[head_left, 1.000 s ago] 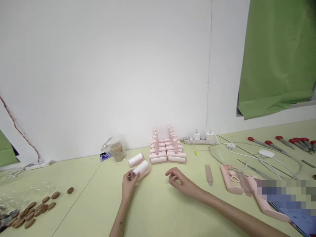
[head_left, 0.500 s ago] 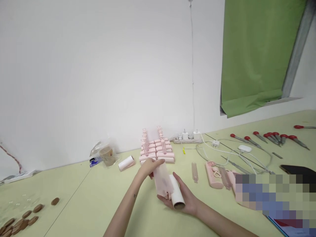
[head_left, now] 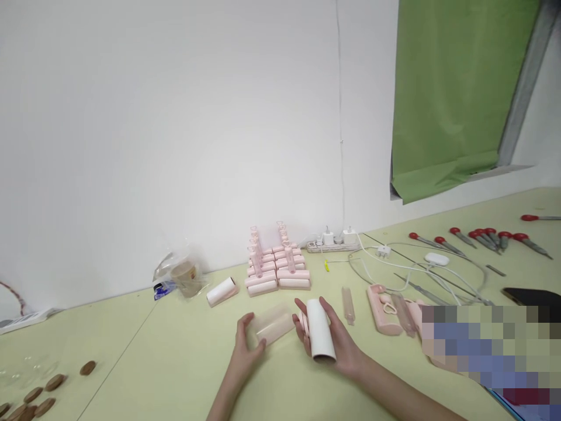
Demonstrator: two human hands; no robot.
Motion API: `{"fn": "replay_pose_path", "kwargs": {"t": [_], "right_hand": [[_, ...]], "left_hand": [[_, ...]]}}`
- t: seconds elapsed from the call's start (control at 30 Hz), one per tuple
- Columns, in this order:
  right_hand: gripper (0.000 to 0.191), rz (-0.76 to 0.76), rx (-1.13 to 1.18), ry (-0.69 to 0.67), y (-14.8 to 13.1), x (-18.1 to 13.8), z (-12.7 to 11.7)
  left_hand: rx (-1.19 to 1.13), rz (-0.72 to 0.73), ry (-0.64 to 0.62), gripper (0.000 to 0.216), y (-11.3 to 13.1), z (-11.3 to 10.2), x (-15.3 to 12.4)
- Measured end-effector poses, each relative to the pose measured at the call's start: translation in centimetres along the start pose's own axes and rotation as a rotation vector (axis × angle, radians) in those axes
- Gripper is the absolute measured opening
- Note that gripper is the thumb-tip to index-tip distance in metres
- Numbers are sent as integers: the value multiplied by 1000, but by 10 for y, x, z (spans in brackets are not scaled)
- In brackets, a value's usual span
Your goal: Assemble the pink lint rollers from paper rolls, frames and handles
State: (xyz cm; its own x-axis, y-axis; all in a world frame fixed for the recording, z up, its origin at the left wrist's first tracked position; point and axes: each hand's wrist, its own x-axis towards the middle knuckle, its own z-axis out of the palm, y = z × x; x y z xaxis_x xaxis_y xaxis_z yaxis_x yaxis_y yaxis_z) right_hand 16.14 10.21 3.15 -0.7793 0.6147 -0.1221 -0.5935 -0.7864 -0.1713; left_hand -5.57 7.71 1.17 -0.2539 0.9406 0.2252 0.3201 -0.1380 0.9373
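Observation:
My left hand grips one end of a translucent pink plastic cover, thumb in front, held just above the table. My right hand is wrapped round a lint roller, a white paper roll whose lower end faces me. A pink handle part shows at the roller's left, between it and the fingers. Cover and roller are apart by a small gap. Behind my hands, rows of assembled pink lint rollers stand near the wall, several with handles sticking up.
Another lint roller lies left of the rows. On the right are a clear pink handle, a pink roller case, a power strip with cables and red-ended tools. Brown wooden pieces lie at the left.
The translucent cover has come away from beside the roller and moved left and turned, with my left hand drawn nearer. My right hand still holds the roller, now more upright.

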Motion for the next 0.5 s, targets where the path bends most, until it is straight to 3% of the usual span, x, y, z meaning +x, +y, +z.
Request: {"fn": "replay_pose_path", "kwargs": {"t": [0.07, 0.13, 0.23, 0.5], "right_hand": [[46, 40, -8, -23, 8, 0, 1], [47, 62, -29, -32, 16, 1, 0], [47, 33, -77, -27, 26, 3, -4], [48, -18, -184, 28, 39, 4, -2]], "left_hand": [[72, 62, -26, 52, 5, 4, -11], [105, 118, -156, 41, 18, 11, -19], [17, 77, -336, 33, 38, 23, -27], [-185, -13, -384, 27, 52, 28, -37]]}}
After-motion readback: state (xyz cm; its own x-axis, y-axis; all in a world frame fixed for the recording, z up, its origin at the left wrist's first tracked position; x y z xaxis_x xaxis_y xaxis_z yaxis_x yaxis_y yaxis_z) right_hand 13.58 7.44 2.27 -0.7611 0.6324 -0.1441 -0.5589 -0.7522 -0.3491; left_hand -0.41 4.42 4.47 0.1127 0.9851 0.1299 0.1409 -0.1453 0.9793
